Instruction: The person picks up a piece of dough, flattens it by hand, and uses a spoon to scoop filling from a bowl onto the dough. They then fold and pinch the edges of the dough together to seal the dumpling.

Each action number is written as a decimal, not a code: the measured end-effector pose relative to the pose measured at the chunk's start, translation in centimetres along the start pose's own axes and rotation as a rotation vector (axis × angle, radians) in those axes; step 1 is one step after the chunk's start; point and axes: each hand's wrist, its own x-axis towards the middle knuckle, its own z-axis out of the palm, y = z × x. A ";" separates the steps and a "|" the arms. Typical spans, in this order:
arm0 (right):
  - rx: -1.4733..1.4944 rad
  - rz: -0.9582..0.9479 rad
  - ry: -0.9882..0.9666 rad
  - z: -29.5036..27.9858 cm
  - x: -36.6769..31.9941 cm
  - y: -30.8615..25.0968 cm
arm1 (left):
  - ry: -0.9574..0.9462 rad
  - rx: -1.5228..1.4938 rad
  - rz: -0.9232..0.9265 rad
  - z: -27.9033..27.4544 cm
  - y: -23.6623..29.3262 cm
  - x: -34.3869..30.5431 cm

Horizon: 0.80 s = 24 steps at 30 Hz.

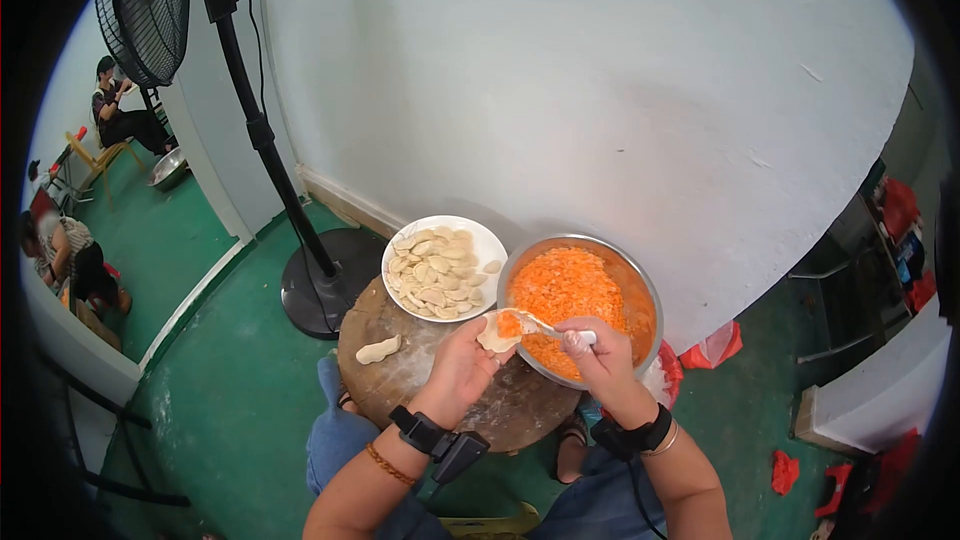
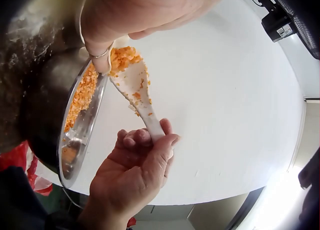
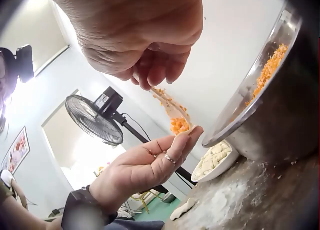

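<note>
Two hands hold a dough wrapper and a loaded spoon over a round table.

The wrapper (image 1: 492, 340) is in the left hand (image 1: 462, 370), near the metal bowl's left side; thumb and fingers close on it, the fingers lying together beneath. The right hand (image 1: 602, 352) pinches a white spoon (image 2: 132, 82), fingertips gathered round its handle. Orange filling (image 1: 509, 324) sits at the spoon's tip, against the dough.

Too much filling, or a tilted spoon, could spill crumbs over the wrapper's edge; moist bits there might spoil its grip. Pressing the spoon hard could tear the thin dough.

The worn brown tabletop (image 1: 395, 385) is dusted with white powder. One long dough piece (image 1: 379, 349) lies at left. Beyond it, a white plate (image 1: 485, 240) holds many dumplings (image 1: 430, 275); right of that, the metal bowl (image 1: 640, 305) holds more filling.

Behind are a pale wall (image 1: 560, 90) and, left, a standing fan (image 1: 145, 10) on green floor (image 1: 240, 390). Two people sit far left.
</note>
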 end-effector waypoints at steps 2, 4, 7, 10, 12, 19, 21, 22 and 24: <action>-0.125 -0.129 -0.018 0.2 0.0 -1.0 | 0.004 -0.006 0.009 0.0 0.1 -0.1; -0.190 -0.237 -0.045 0.4 0.1 -1.1 | 0.011 -0.013 0.014 -0.2 0.1 0.2; -0.252 -0.322 -0.075 0.5 0.2 -1.4 | -0.016 -0.026 0.010 -0.5 0.2 0.4; -0.249 -0.348 -0.082 0.7 0.3 -1.5 | -0.021 0.014 0.042 -0.1 0.3 0.2; -0.236 -0.352 -0.076 0.9 0.3 -1.6 | -0.020 0.076 0.079 0.1 0.1 0.0; -0.244 -0.377 -0.041 1.1 0.3 -1.6 | 0.010 0.099 0.103 0.5 0.0 -0.1; -0.250 -0.388 -0.033 1.1 0.3 -1.6 | 0.014 0.088 0.095 0.5 0.0 -0.2; -0.251 -0.390 -0.031 1.1 0.3 -1.6 | 0.017 0.082 0.090 0.5 0.0 -0.2; -0.252 -0.392 -0.026 1.2 0.3 -1.6 | 0.015 0.085 0.091 0.4 -0.1 -0.1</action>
